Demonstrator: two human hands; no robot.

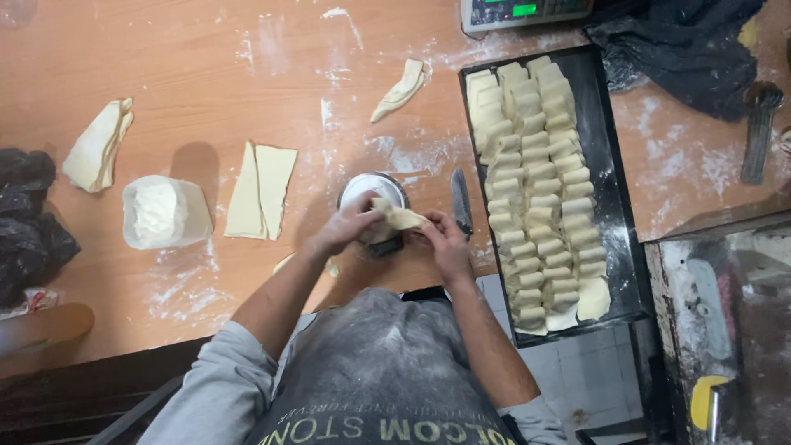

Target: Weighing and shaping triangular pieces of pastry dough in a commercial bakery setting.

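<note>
Both hands, the left hand and the right hand, grasped one dough piece above a round tin on the table, near the knife and the full tray.

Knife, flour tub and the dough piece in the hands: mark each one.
knife (461,202), head view, middle of the blade.
flour tub (165,213), head view, the flour inside.
dough piece (400,219), head view, part between both hands.
</note>
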